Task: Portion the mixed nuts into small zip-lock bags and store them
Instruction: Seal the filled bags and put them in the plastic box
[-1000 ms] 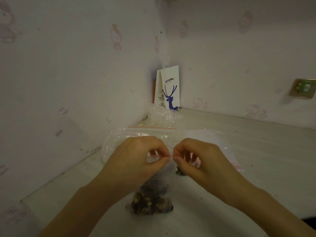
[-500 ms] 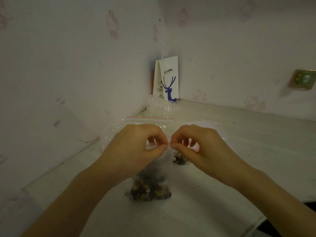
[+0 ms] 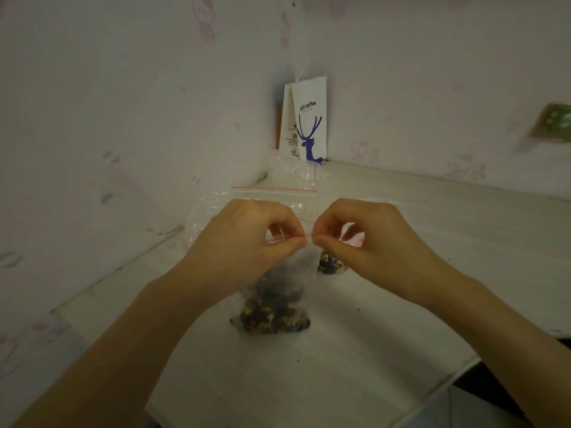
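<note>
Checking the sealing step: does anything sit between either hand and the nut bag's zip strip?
Nothing visible does. The left hand and right hand each pinch the red zip strip at the top of the nut bag. Their fingertips nearly meet on the strip, and no other object lies between grip and bag.

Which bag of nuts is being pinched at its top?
The nearer bag, upright in the middle: the left hand and right hand pinch its red-lined top. The other bag lies on the table beyond the right hand.
</note>
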